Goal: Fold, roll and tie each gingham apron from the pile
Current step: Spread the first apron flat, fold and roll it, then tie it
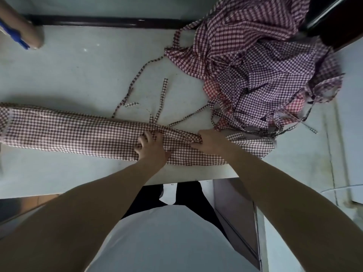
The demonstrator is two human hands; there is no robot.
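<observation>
A maroon-and-white gingham apron (68, 132) lies folded into a long narrow band across the table, from the left edge to right of centre. My left hand (151, 147) rests on its middle with the fingers curled down into the cloth. My right hand (209, 141) pinches a fold of the same apron just to the right. Thin apron ties (163, 95) trail loose on the table behind the band. The pile of gingham aprons (261, 61), purple, maroon and red, is heaped at the back right.
The pale table (78, 65) has a dark rail along its far edge. A brown cardboard roll with a blue item (25, 34) lies at the back left. A dark object (334, 22) stands at the back right corner. The table's near edge is close to my body.
</observation>
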